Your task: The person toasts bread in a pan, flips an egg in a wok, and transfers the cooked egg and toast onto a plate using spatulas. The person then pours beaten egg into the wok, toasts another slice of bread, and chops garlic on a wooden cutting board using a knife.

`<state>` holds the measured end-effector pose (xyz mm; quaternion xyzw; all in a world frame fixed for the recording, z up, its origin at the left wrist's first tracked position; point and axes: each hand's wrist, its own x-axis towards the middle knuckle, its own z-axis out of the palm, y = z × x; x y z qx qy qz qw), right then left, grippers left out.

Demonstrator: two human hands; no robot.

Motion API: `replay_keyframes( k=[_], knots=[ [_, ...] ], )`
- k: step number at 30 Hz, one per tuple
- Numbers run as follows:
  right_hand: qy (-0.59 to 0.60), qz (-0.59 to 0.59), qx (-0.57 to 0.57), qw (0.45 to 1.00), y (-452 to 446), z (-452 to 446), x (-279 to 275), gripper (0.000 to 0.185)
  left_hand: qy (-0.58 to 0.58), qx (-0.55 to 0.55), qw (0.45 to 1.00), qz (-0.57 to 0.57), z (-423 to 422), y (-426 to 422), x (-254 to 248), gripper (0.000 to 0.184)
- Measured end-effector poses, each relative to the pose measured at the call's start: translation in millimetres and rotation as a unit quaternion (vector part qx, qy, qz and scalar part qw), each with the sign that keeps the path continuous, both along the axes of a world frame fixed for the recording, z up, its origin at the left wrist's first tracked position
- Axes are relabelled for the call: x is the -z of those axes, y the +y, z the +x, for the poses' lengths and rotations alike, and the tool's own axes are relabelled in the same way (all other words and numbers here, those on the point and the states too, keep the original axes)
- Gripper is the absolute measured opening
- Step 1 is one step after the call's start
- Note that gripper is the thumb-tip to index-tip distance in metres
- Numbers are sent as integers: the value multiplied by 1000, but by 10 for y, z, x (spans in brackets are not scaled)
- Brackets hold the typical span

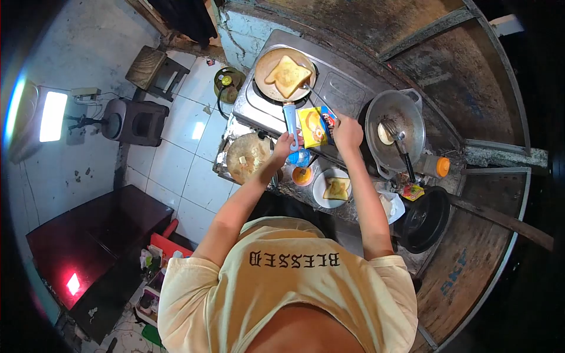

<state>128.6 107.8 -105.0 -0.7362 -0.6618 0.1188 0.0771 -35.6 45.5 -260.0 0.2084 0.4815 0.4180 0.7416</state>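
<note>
My left hand (286,145) is closed round the end of the light blue handle (291,120) of a frying pan (268,93). The pan sits over a burner of the metal gas stove (347,88). A browned slice of bread (288,76) lies in it. In my right hand (348,133) is a thin metal utensil (321,97). Its far end meets the slice's right edge, and its tip's shape is hidden. A yellow and blue packet (313,126) lies between my hands. Below them, another toasted slice (336,188) rests on a white plate (318,196).
A large metal pot (419,129) at right holds a fork-like tool (398,136) and a pale round piece. Near my left forearm is a round board (238,167) with small bits on it. An orange bowl (302,176), an orange-lidded jar (442,166) and a black basin (426,226) stand nearby.
</note>
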Motion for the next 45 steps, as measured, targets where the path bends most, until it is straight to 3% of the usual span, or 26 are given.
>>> replay_keyframes(
  k=[7, 13, 17, 19, 22, 26, 31, 33, 37, 45],
  knots=[
    [132, -60, -4, 989, 97, -5, 428, 24, -22, -19, 1000, -11, -4, -3, -11, 27],
    [256, -34, 42, 965, -74, 114, 535, 24, -4, 3, 1000, -1, -6, -10, -74, 34],
    [158, 45, 73, 984, -257, 22, 217, 30, -5, -21, 1000, -15, 13, -4, -98, 28],
    [-9, 169, 11, 986, -313, -62, 91, 40, -2, -20, 1000, -22, 13, 7, -67, 29],
    [-100, 177, -39, 978, -389, -171, 70, 47, -10, -4, 1000, -11, -5, -5, -42, 33],
    [-88, 141, -76, 983, -611, -276, 131, 46, 4, -3, 1000, -14, 2, 11, -48, 33],
    [-9, 65, -12, 998, -641, -378, 15, 44, 5, -8, 1000, -9, -1, 1, -34, 32],
    [85, 52, -22, 995, -571, -378, 7, 44, -4, -6, 1000, -6, 4, -9, -20, 32],
    [74, -24, -32, 996, -349, -418, -23, 36, -10, -7, 1000, -5, 6, -29, -50, 32],
    [13, 10, 54, 998, -101, -345, -260, 41, -6, -1, 1000, 4, -4, -18, -34, 32]
  ],
)
